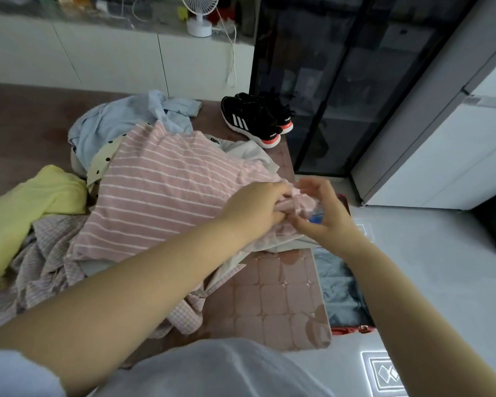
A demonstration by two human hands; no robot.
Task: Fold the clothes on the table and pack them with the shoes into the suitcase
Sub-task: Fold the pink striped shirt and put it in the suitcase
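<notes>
Both L hand (pixel 258 207) & R hand (pixel 324 214) pinch striped shirt (pixel 166 190) corner betw. them.

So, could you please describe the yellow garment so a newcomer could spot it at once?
Start at the brown table and its heap of clothes. At the heap's left edge, beside the pink striped shirt, lies the yellow garment. It is the only plain yellow piece, unlike the checked cloth below it.
</notes>
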